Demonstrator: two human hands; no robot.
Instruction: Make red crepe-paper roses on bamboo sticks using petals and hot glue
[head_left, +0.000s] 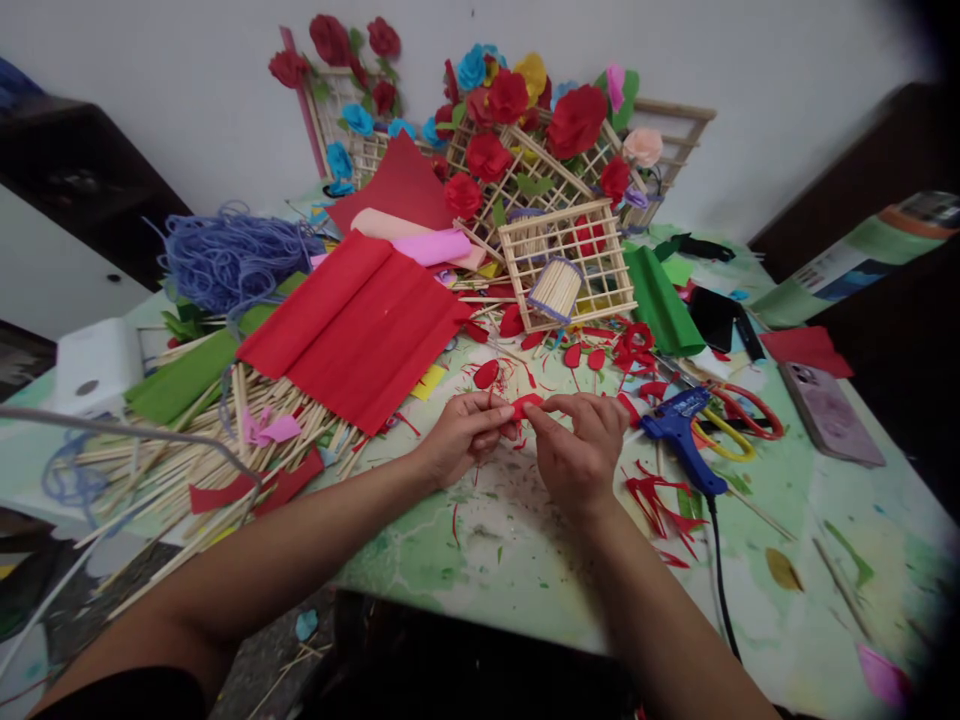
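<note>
Small red crepe-paper piece [527, 404] being pinched between both hands, held just above surface [510, 540] at centre. Left hand [469, 435] closing fingertips on its left end; right hand [581, 445] gripping right end, fingers curled, keeping paper taut for shaping. Cut red petals [486, 373] lying just beyond; blue glue gun [684, 428] resting near right hand, within reach; red crepe sheet [360, 325] spreading left.

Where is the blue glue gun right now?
The blue glue gun lies on the table's right side, just right of the right hand, beside the red-and-yellow scissors.
</note>
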